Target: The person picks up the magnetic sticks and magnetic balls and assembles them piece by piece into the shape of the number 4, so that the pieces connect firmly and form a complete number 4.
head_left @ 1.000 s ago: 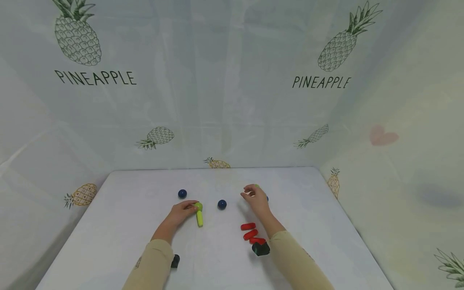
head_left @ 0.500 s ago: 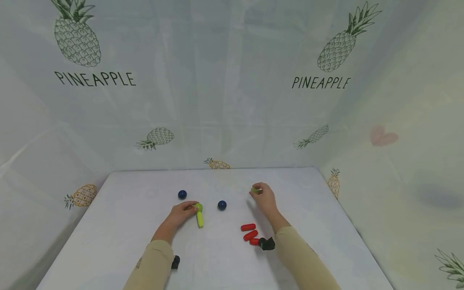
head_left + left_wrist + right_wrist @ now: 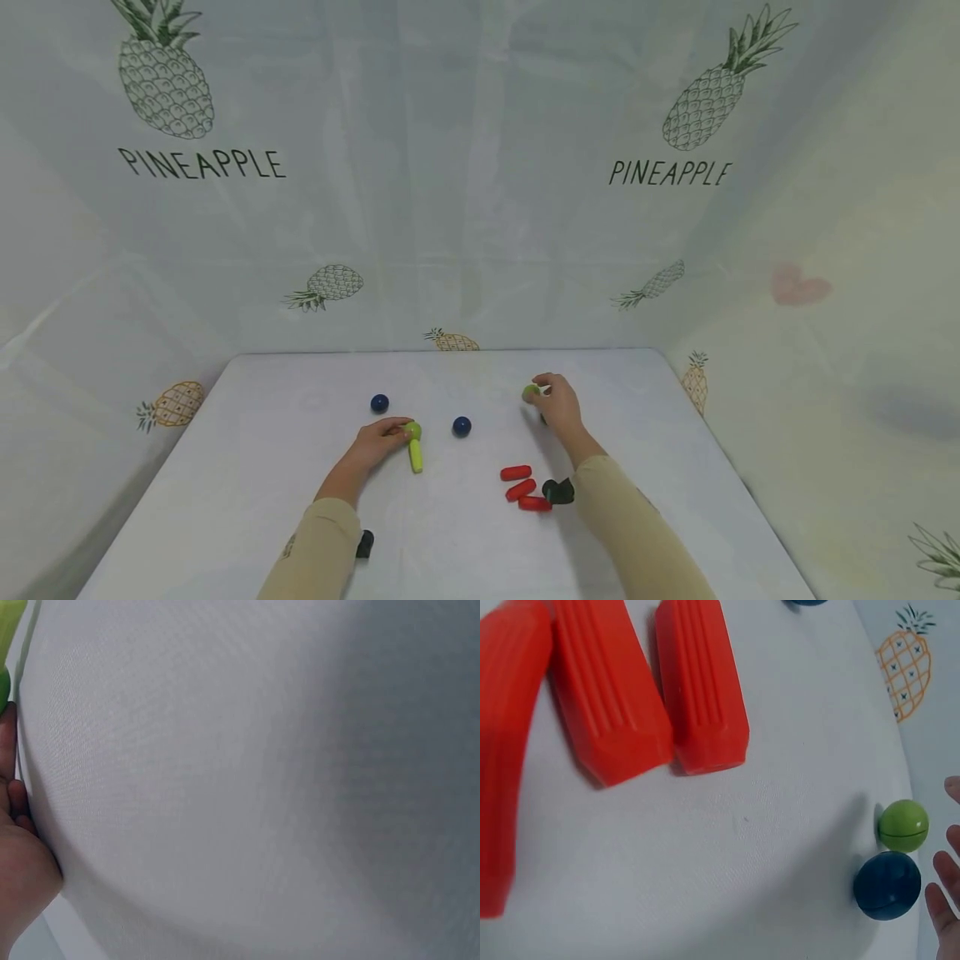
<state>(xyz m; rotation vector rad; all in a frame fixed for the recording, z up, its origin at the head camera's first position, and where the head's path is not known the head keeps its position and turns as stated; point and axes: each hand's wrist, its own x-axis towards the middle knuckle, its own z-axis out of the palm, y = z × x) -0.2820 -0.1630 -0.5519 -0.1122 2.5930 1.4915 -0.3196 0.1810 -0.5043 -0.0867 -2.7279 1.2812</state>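
Note:
My left hand (image 3: 381, 440) holds a green ball (image 3: 412, 430) by its left side; the thumb is mostly hidden. A yellow-green stick (image 3: 416, 457) extends from that ball toward me. In the left wrist view, the fingertips meet the green ball (image 3: 4, 691) at the left edge, the stick (image 3: 9, 626) beyond it. To the right, my right hand (image 3: 561, 403) hovers at a second green ball (image 3: 531, 392). The right wrist view shows the fingers (image 3: 946, 877) apart from this green ball (image 3: 904, 825), which sits beside a dark blue ball (image 3: 887, 886) on the table.
Two more dark blue balls lie apart, one at the back left (image 3: 380, 403) and one near the middle (image 3: 462, 427). Three grooved red bars (image 3: 521, 489) lie near the right forearm. The white table (image 3: 450, 533) meets pineapple-print cloth (image 3: 480, 208) behind and at the sides.
My right hand has shifted right, and its fingers have come off the green ball, which now shows more fully. The left hand stays in place on its ball.

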